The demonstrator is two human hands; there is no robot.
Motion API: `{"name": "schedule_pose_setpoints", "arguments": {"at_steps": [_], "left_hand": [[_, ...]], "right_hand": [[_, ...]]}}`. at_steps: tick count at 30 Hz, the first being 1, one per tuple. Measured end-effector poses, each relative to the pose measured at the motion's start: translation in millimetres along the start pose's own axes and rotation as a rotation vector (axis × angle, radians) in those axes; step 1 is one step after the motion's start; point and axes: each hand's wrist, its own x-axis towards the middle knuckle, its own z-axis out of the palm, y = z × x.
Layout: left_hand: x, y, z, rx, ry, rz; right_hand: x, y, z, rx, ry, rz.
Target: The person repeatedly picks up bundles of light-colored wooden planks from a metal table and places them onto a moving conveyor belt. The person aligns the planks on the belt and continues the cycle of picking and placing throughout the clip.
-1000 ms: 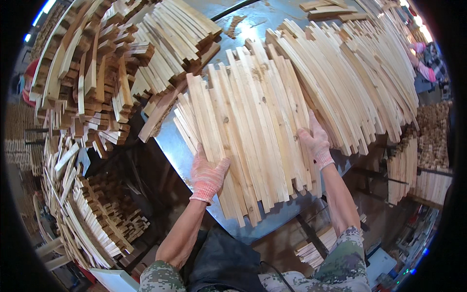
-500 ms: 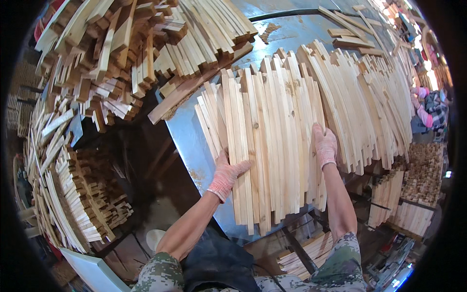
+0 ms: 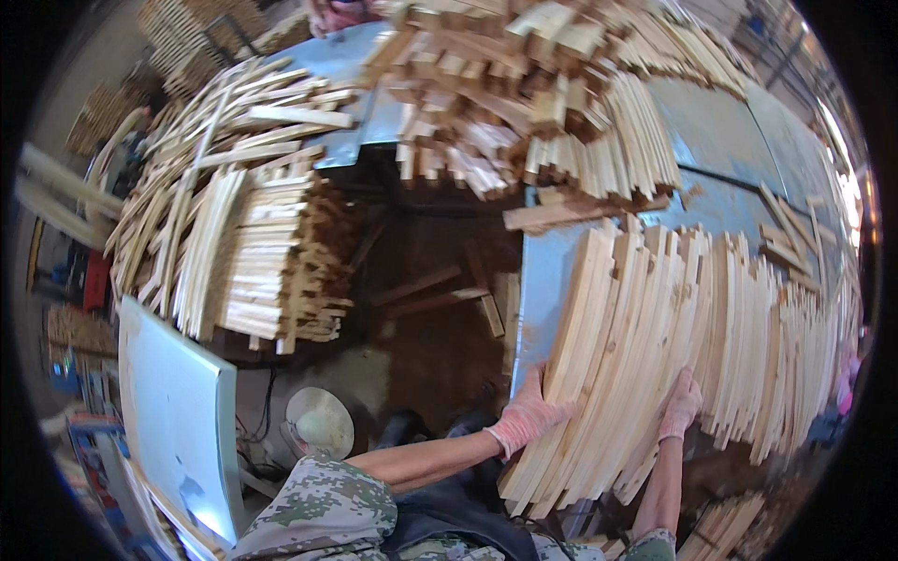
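A row of long pale wooden strips (image 3: 622, 346) lies side by side between my two hands, their near ends reaching past the table edge. My left hand (image 3: 530, 413), in a pinkish knitted glove, presses the left side of the row with its thumb over the top strips. On the right side my right hand (image 3: 683, 407), gloved the same way, grips the row, its fingers partly hidden between the strips. Against that side lie further wooden strips (image 3: 772, 351).
Beneath the strips is a metal-topped table (image 3: 543, 280). Stacked wood blocks (image 3: 571, 112) rise at its far side. Left, a pile of strips (image 3: 271, 252) stands beyond a pale panel (image 3: 178, 402) and a round stool (image 3: 318, 421). Another person's hand (image 3: 323, 19) shows at the far edge.
My view has swung left, so the table sits further right. The loose strips once left of my left hand no longer show apart; that hand is now at the row's outer side.
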Motion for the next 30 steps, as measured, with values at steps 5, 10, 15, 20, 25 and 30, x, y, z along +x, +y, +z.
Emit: {"name": "schedule_pose_setpoints", "arguments": {"at_steps": [5,10,15,20,25,30], "left_hand": [[-89.6,-4.9,-38.0,-0.006,0.179,0.08],[-204.6,-4.0,-81.6,-0.074,0.326,0.158],[-329.7,-39.3,-130.6,-0.233,0.52,0.288],[-460.6,-82.6,-175.9,-0.387,0.891,0.405],[-553.8,-132.9,-225.1,-0.612,1.22,0.529],[-645.4,-191.7,-278.9,-0.792,1.403,0.564]], "right_hand": [[-59.9,-76.1,-13.7,-0.047,-0.124,-0.122],[-119.0,-118.6,-12.4,0.311,-0.257,-0.312],[-228.8,-196.3,15.2,0.394,-0.373,-0.444],[-409.9,-286.0,31.1,0.404,-0.714,-0.752],[-590.1,-352.9,77.2,0.239,-0.924,-0.97],[-780.4,-383.0,91.1,0.007,-1.088,-1.258]]}}
